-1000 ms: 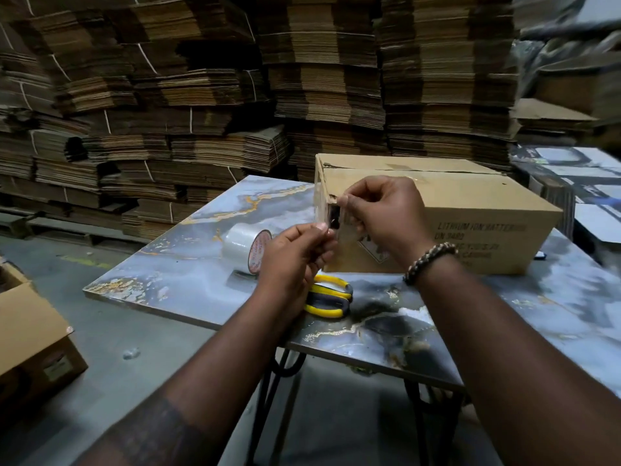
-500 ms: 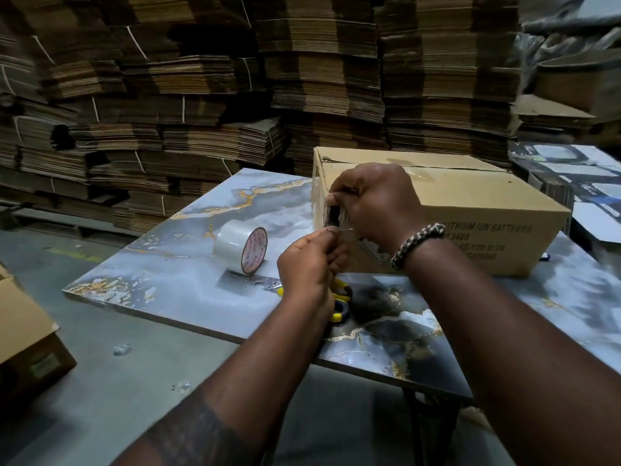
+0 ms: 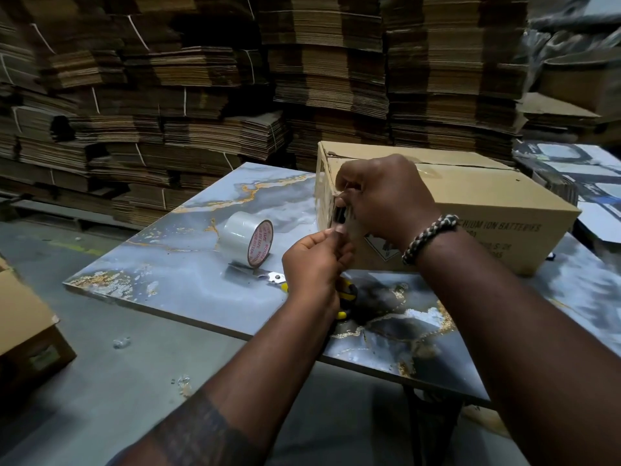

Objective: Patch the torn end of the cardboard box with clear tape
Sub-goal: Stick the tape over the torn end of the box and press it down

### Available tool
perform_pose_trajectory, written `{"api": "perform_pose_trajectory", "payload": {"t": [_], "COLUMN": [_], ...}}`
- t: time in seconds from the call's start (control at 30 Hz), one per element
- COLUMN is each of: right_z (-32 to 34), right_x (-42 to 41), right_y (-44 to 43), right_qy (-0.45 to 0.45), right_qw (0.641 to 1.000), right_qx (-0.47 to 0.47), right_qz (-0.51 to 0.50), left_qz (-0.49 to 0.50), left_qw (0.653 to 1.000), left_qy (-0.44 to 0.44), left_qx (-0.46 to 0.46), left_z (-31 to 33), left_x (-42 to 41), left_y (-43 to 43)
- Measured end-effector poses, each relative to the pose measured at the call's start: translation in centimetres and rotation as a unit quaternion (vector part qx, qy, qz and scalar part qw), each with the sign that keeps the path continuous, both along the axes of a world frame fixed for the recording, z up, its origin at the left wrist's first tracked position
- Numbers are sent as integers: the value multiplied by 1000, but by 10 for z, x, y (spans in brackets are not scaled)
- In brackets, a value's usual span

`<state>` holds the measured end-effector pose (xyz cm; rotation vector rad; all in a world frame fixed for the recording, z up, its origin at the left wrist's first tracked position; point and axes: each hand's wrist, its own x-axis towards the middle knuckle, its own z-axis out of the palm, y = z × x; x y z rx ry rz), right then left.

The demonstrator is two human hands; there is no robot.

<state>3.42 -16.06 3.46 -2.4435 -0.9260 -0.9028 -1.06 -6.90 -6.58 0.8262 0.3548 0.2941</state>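
Both hands at torn end of cardboard box point(image 3: 470, 203). Right hand point(image 3: 383, 196) fingers pinch top of clear tape piece point(image 3: 353, 227) against hole. Left hand point(image 3: 317, 264) fingers pinch bottom end, below. Sticking step now. Next: press tape flat, rub smooth.

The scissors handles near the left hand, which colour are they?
Yellow with black, on the scissors handles, seen in the head view.

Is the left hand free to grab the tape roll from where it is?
Probably not yet: the left hand is pinching a tape strip at the box end. The tape roll stands unobstructed to its left.
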Motion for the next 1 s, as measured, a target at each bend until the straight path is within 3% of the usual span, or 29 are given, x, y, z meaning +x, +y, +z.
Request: {"api": "perform_pose_trajectory", "payload": {"t": [0.43, 1.0], "right_z": [1, -5], "right_x": [-2, 1], "right_y": [6, 9], "right_qy": [-46, -47], "right_qw": [996, 994], "right_qx": [-67, -40], "right_qz": [-30, -87], "left_qz": [13, 9], "left_qw": [999, 993], "left_qy": [31, 90], "left_qx": [34, 79], "left_z": [-7, -1], "left_x": [12, 18], "left_y": [0, 3]}}
